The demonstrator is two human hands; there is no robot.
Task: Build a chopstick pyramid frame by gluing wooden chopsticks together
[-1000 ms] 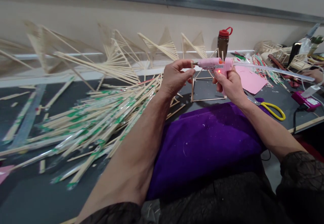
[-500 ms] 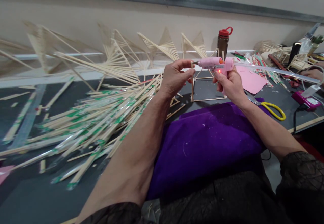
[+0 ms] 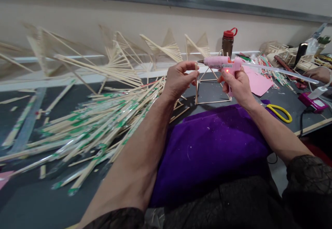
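- Two dark sleeves are nearest, with purple cloth spread between the forearms at the table's edge.
- The right hand is wrapped around a pink glue gun, its red light on and a long clear glue stick trailing from the back. Over the last half second, hand and gun have shifted slightly right and up.
- The left hand has kept its place, thumb and forefinger narrowed in a pinch at the top of an upright stick. The nozzle is now just beside that top; whether it touches is too fine to tell.
- That small pull-back probably means the nozzle is easing off the joint while the left fingers steady it; I can't make out any fresh glue.
- The upright appears to belong to a small stick frame standing on the dark table beyond the cloth, otherwise little changed.
- Farther off, fan-shaped stick models and a red-capped bottle stand near the wall.
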